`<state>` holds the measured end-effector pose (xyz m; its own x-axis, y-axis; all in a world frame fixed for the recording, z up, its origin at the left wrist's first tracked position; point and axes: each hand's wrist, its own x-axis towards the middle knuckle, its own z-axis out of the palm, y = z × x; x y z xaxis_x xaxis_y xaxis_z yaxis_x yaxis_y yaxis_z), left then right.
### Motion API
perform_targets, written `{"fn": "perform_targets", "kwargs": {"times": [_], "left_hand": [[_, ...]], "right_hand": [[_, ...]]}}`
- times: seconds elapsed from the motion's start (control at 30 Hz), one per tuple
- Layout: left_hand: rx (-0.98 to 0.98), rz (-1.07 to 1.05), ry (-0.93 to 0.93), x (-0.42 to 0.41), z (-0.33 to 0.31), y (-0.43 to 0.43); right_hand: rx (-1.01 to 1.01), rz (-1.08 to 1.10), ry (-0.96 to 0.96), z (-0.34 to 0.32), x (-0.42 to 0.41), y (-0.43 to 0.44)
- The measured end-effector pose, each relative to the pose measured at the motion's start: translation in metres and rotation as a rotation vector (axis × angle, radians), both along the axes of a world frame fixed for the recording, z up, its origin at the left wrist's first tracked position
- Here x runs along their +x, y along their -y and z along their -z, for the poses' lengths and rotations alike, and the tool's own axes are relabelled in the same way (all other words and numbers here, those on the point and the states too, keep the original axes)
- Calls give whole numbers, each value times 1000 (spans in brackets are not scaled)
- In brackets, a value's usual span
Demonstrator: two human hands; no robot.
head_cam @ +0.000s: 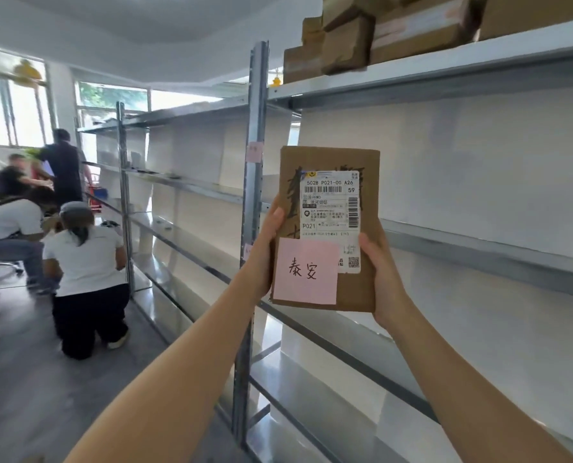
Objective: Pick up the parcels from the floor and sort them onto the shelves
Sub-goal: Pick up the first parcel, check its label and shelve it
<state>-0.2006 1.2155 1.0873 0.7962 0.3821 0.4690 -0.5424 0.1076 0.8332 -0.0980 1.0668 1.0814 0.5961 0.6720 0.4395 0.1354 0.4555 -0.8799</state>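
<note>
Right, flat cardboard parcel [328, 228] is up at chest-to-face height in front of the shelving, long axis vertical, label side facing the camera. White shipping label [332, 212] on the upper half, pink sticky note [307, 270] with handwritten characters on the lower left corner. Left hand [265, 252] clamps the lower left edge, thumb on the front face; right hand [383, 279] clamps the lower right edge and corner. Both closed on the parcel, neither clearly nearer the rack.

Parcel sits between the hands, most of its length above the grip, so my read is it gets tipped flat and pushed forward to land on a shelf. Empty middle shelf [479, 243] is directly behind it, nothing on it visible. Top shelf [445, 66] above right already carries stacked cardboard boxes [378, 31], little room there. Grey steel upright [255, 182] stands just left of the parcel, with small pink tags stuck on it, text unreadable. It's the one thing to clip if the parcel drifts left.

Further left: a kneeling person [88, 279] on the floor by the next bay, others behind, well apart from this reach.
</note>
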Motion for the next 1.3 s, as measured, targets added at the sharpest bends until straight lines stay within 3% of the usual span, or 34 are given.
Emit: {"fn": "perform_targets", "kwargs": {"times": [0.37, 0.67, 0.87, 1.13, 1.3], "left_hand": [[-119, -32, -68, 61, 71, -152], [-460, -195, -386, 106, 181, -250], [-585, -232, -558, 160, 244, -294], [-686, -248, -597, 290, 266, -346], [-882, -483, -606, 364, 294, -369]], "right_hand": [[-89, -115, -37, 55, 68, -152], [-497, -297, -248, 146, 133, -277], [-661, -241, -404, 207, 190, -319], [-837, -85, -291, 207, 325, -385], [-1068, -100, -148, 201, 393, -430]]}}
